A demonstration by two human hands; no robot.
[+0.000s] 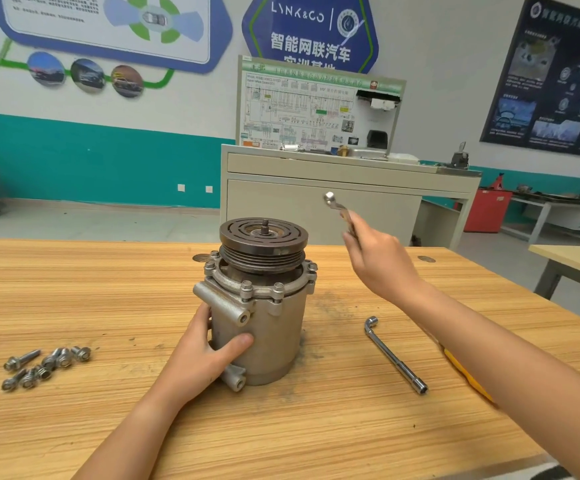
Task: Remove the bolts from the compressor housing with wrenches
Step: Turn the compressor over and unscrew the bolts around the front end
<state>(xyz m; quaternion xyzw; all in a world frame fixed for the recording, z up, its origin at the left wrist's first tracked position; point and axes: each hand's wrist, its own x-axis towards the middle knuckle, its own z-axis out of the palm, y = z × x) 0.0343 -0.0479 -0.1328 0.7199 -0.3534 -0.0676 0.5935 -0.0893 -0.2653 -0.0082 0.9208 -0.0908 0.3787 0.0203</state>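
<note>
Matt cast-metal compressor housing (268,337), glossy chromed socket wrench (394,355), seemingly laminated streaky wood-grain table (74,292).

Desk (74,427), wood-effect top: light tan with fine darker-brown streaks running lengthwise; dark grey smudging beside the compressor.
Cylindrical cast-metal compressor housing (274,341): dull silver-grey; flange bolts (246,287) the same shade.
Round pulley plate (263,233): dark brown-grey, with concentric ring slots on its face and ribbed grooves around its edge.
Loose bolts (46,363), hex-headed: bright silver.
L-shaped socket wrench (394,355): polished chrome.
Flat wrench (337,206): silver, blurred.
Yellow object (465,375): identity unclear.
Wall (91,157): white above, teal band below.
Cabinet (316,202): beige.
Hexagonal sign (311,29): deep blue with a green outline and white lettering.
Poster (558,81): near-black with pale pictures.
Boxy container (487,209): red.
</note>
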